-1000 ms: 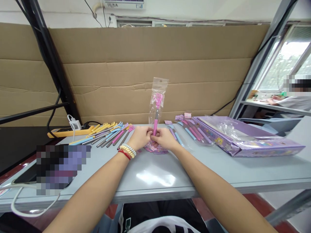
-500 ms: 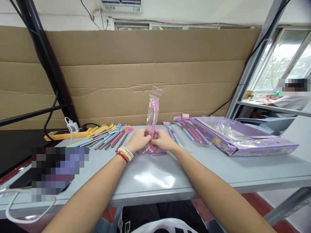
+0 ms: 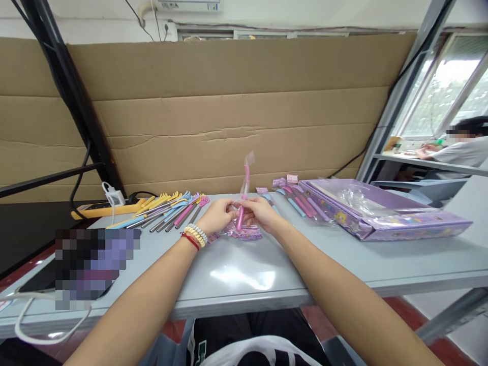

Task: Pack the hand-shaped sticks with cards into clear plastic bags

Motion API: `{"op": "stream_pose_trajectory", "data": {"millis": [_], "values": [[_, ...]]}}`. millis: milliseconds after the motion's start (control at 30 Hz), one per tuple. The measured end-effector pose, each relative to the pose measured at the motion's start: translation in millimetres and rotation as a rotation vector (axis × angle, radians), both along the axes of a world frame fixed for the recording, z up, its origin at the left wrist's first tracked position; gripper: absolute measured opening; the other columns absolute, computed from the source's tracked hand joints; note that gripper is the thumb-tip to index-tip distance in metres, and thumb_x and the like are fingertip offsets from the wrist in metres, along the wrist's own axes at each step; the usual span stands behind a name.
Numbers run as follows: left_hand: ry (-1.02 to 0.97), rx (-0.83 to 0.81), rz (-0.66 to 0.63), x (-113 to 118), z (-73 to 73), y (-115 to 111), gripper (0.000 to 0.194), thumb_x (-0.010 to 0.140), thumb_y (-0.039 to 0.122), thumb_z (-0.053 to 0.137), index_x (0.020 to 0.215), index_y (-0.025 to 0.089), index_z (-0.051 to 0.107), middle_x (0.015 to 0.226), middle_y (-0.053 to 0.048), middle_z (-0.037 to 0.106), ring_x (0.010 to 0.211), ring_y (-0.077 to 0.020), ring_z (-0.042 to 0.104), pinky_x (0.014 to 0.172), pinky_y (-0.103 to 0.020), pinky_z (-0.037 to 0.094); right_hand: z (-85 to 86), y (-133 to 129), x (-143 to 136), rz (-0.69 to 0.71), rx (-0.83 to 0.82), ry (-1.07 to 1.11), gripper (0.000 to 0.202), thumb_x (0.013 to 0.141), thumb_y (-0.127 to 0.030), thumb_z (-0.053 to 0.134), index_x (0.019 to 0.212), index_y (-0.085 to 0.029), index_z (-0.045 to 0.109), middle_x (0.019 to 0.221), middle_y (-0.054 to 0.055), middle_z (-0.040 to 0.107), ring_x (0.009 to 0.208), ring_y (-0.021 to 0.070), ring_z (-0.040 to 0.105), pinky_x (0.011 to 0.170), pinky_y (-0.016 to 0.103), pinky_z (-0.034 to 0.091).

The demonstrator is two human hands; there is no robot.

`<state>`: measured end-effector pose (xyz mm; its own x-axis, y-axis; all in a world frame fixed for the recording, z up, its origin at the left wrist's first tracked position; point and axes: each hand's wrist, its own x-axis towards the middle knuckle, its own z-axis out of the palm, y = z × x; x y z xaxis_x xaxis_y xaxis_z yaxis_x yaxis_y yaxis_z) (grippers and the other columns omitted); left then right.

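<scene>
A pink back scratcher (image 3: pixel 240 219) in a clear plastic bag (image 3: pixel 244 190) stands nearly upright, its handle end low between my hands. My left hand (image 3: pixel 218 217) is closed on the bagged scratcher from the left, fingertips partly hidden. Closed on the same piece from the right is my right hand (image 3: pixel 261 212), its thumb and fingers near the middle of the scratcher. Under the hands lie small pink and purple printed cards (image 3: pixel 249 233). To the left, several loose back scratchers (image 3: pixel 179 209) in yellow, blue, purple and pink fan out on the table.
Bagged scratchers (image 3: pixel 301 203) lie right of my hands, beside a purple printed box (image 3: pixel 381 216) with clear plastic on it. A phone-like dark item (image 3: pixel 38 279), white cable (image 3: pixel 23 325) and yellow device (image 3: pixel 110 209) are left. Cardboard (image 3: pixel 236 112) stands behind the table (image 3: pixel 244 279). Another person (image 3: pixel 461 150) sits far right.
The bagged scratcher has come lower and turned so its head shows edge-on. Its pink handle now shows below my fingers, and my right hand has shifted higher along it.
</scene>
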<state>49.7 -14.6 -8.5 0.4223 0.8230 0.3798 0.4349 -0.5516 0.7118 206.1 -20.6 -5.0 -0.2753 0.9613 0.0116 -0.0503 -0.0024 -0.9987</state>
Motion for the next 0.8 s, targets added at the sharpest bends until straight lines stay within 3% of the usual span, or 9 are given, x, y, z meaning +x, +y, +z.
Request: {"op": "stream_pose_trajectory", "data": {"millis": [100, 300, 500, 667, 800], "values": [[-0.03, -0.019, -0.051, 1, -0.3, -1, 0.023, 0.073, 0.025, 0.058, 0.091, 0.013, 0.064, 0.069, -0.001, 0.061, 0.057, -0.0109, 0.049, 0.051, -0.021, 0.037, 1.1, 1, 0, -0.121, -0.001, 0.067, 0.018, 0.08, -0.023, 0.059, 0.065, -0.014, 0.055, 0.051, 0.002, 0.061, 0.04, 0.0104, 0.056, 0.035, 0.018, 0.043], [-0.119, -0.233, 0.009, 2, 5.1, -5, 0.027, 0.077, 0.025, 0.054, 0.101, 0.014, 0.057, 0.06, 0.001, 0.057, 0.05, -0.0119, 0.051, 0.047, -0.023, 0.038, 4.6, 1, 3, -0.234, 0.058, 0.207, 0.019, 0.079, -0.024, 0.061, 0.064, -0.015, 0.053, 0.054, 0.002, 0.061, 0.046, 0.0119, 0.058, 0.04, 0.022, 0.047], [-0.043, -0.315, -0.042, 2, 8.1, -9, 0.004, 0.07, 0.019, 0.056, 0.071, 0.015, 0.056, 0.059, 0.002, 0.055, 0.05, -0.0098, 0.05, 0.047, -0.021, 0.036, 4.4, 3, 7, -0.207, 0.103, 0.166, 0.017, 0.074, -0.026, 0.064, 0.067, -0.014, 0.054, 0.055, 0.001, 0.06, 0.044, 0.0103, 0.053, 0.039, 0.021, 0.044], [-0.111, -0.283, 0.001, 2, 11.9, -12, 0.019, 0.073, 0.033, 0.058, 0.076, 0.014, 0.06, 0.064, 0.001, 0.057, 0.054, -0.0098, 0.048, 0.047, -0.021, 0.034, -2.0, 2, 2, -0.069, 0.149, 0.037, 0.023, 0.069, -0.032, 0.068, 0.062, -0.015, 0.054, 0.05, -0.001, 0.056, 0.042, 0.0093, 0.05, 0.039, 0.021, 0.042], [-0.15, -0.345, 0.009, 4, 10.8, -11, 0.024, 0.072, 0.034, 0.059, 0.086, 0.014, 0.062, 0.07, -0.001, 0.06, 0.055, -0.0107, 0.05, 0.046, -0.022, 0.035, -3.9, 2, 3, -0.046, 0.172, -0.008, 0.025, 0.063, -0.035, 0.071, 0.062, -0.016, 0.055, 0.049, -0.002, 0.054, 0.04, 0.0085, 0.047, 0.036, 0.021, 0.036]]}}
